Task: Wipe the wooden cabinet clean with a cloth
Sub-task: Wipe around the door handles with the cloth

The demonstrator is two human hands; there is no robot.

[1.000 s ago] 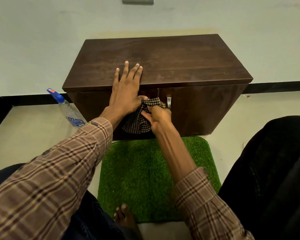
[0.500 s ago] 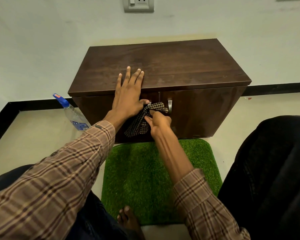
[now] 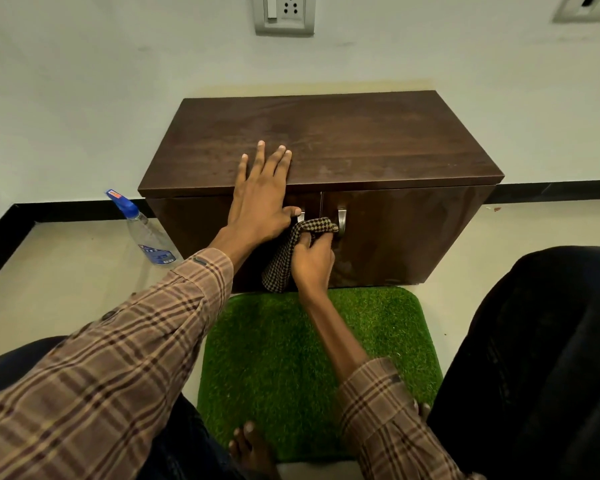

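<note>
The right hand (image 3: 313, 261), clamped on the cloth (image 3: 293, 252), has slid it up the cabinet (image 3: 326, 147) front to the handles, so door-wiping continues, left hand (image 3: 260, 199) spread flat over the top's front edge

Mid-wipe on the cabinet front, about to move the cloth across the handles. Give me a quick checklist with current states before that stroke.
1. Cloth held: ok, right hand is bunched around it.
2. Cloth on the work area: ok, its top fold sits between the two door handles.
3. Cabinet braced: ok, left hand lies flat over the top's front edge.
4. Doors closed: ok, both fronts look flush.
5. Spray bottle out of the way: ok, standing on the floor by the cabinet's left side.
6. Front surface clean: cannot tell, glare and dark finish hide it.
</note>
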